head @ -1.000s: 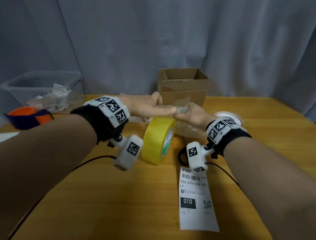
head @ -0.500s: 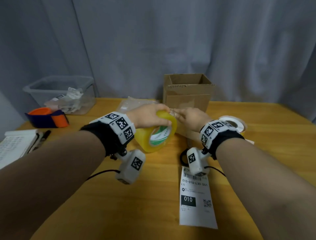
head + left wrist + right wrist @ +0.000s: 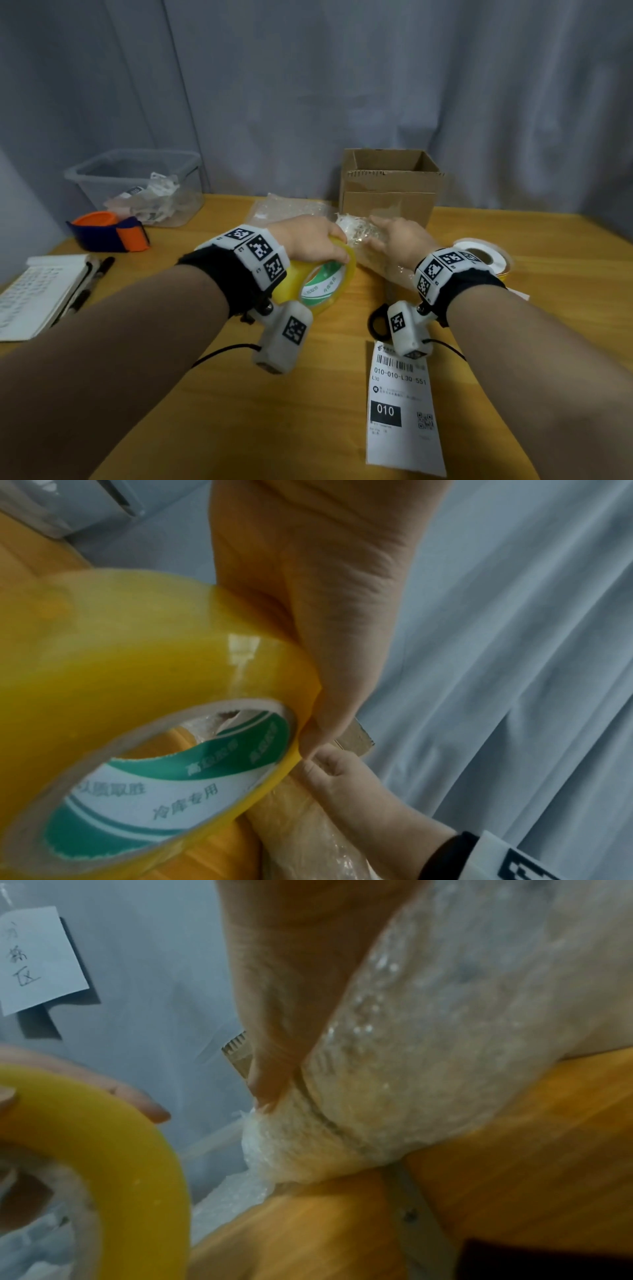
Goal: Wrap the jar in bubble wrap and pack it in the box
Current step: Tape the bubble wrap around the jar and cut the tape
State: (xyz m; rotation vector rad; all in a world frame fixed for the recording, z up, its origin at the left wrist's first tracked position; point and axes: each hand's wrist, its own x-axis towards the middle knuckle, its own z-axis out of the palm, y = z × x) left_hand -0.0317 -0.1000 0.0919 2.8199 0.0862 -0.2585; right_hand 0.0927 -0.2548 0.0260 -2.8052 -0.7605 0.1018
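Note:
The jar lies on its side, swathed in bubble wrap (image 3: 356, 229), just in front of the open cardboard box (image 3: 387, 205). My right hand (image 3: 376, 233) lies over this bundle, fingers across its top and thumb along the near side. In the right wrist view the wrapped jar (image 3: 445, 1042) fills the upper right, a finger reaching its bunched end. My left hand (image 3: 337, 246) grips a yellow tape roll (image 3: 346, 270), tilted and close beside the bundle's left end. The left wrist view shows the roll (image 3: 154, 656) under my fingers. The jar itself is hidden by the wrap.
A spare bubble wrap sheet (image 3: 291, 209) lies behind my left hand. A clear bin (image 3: 137, 185) with paper scraps stands back left. A notebook (image 3: 34, 294) lies at left, a shipping label (image 3: 400, 404) in front, a white roll (image 3: 479, 257) at right.
My left hand dropped from above onto the yellow roll, gripped it and tipped it toward the bundle. My right hand stayed on the wrapped jar. The head view shifted.

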